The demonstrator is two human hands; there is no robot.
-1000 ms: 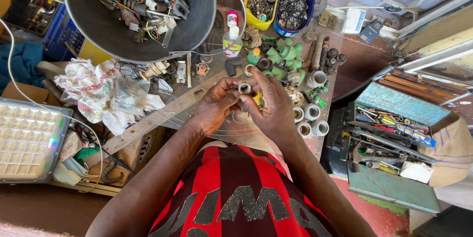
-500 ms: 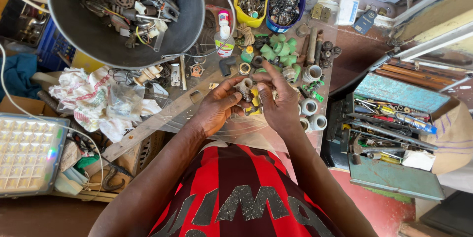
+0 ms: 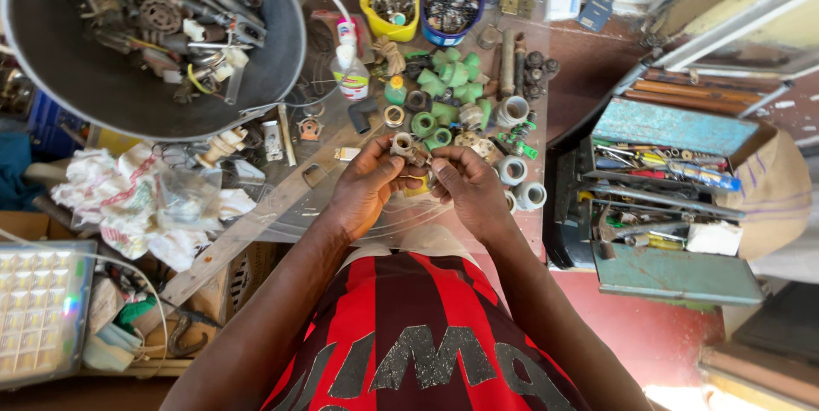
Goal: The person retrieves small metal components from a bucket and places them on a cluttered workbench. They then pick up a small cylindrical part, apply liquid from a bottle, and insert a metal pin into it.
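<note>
Brass fitting [image 3: 408, 149] pinched between left hand [image 3: 365, 189] and right hand [image 3: 467, 189] fingertips, held above cluttered workbench [image 3: 589, 78]; green fittings [image 3: 444, 87] just beyond.

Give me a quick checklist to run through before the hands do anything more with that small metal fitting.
1. Both hands on the fitting: ok, left hand and right hand hold it together.
2. Fitting lifted off the table: ok.
3. Fitting's thread condition: cannot tell, too small.
4. Spare green fittings near the hands: ok.
5. Toolbox open on the right: ok.
6. Bare table space below the hands: not ok, parts crowd it.
</note>
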